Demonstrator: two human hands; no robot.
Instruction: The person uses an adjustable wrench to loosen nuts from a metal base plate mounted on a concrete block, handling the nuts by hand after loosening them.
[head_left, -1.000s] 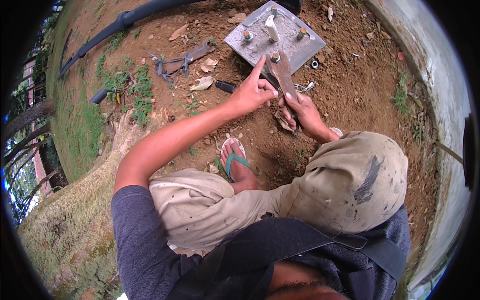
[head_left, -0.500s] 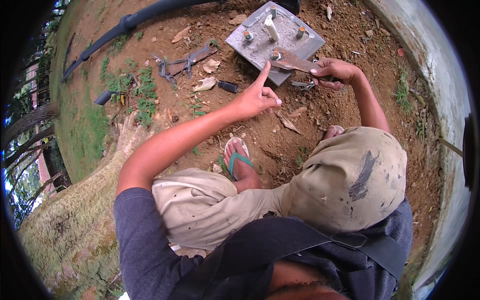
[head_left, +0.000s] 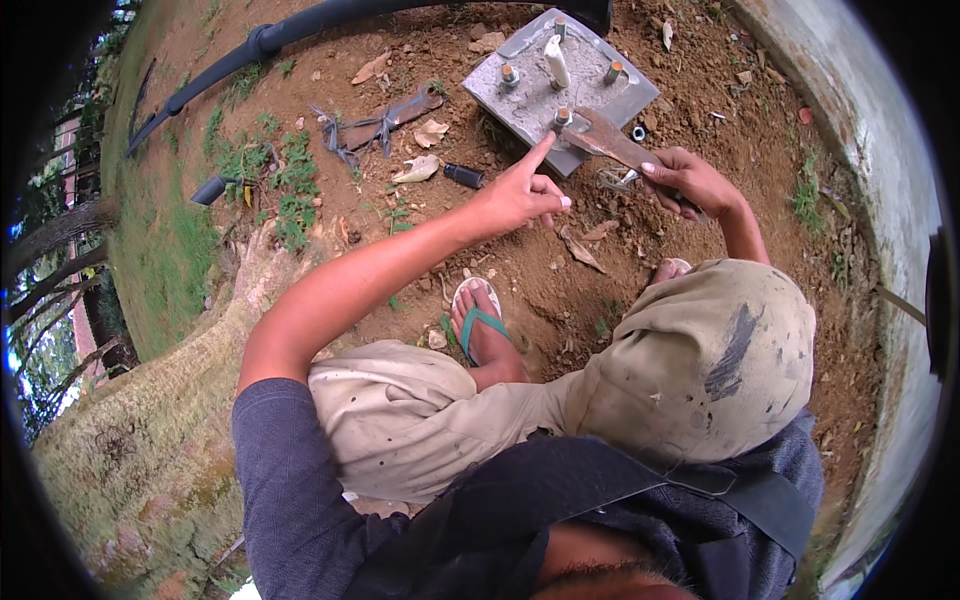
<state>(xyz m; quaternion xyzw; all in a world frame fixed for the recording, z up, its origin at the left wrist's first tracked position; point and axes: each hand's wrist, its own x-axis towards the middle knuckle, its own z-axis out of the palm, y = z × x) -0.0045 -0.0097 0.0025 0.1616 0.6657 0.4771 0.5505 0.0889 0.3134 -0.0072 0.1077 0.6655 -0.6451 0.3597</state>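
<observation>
Your left grip (head_left: 520, 203) is let go, one finger pointing at the bolt (head_left: 562, 119), near one o'clock in view. From that bolt, the brown wrench (head_left: 612, 141) runs toward four o'clock, where your right grip (head_left: 690, 183) is grasping it.

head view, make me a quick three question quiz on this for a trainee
1. Which hand grips the rusty flat wrench?
2. True or false: the left hand has its index finger extended toward the nearest bolt.
3. How many bolts stand up from the square plate: a) two, b) four, c) six?

Key:
1. The right hand.
2. True.
3. b) four.
</observation>
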